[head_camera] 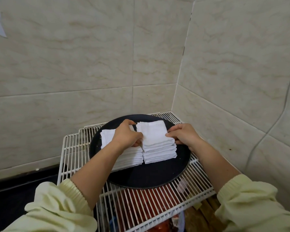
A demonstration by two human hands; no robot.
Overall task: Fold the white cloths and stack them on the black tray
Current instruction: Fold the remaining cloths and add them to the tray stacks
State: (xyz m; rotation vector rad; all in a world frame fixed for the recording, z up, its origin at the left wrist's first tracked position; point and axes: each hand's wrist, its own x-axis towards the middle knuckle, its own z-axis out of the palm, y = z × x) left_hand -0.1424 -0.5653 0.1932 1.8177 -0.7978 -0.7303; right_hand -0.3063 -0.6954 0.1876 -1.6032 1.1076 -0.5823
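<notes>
Left hand [126, 135] and right hand [184, 136] pinch the right cloth stack [157, 143] by opposite edges, apparently squaring it on the black tray [149, 174].

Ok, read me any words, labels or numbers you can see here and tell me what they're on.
None can be read.
The small pale tag on the white wire rack is too blurred to read.
The folded white cloths, black tray and wall tiles show no writing.
</notes>
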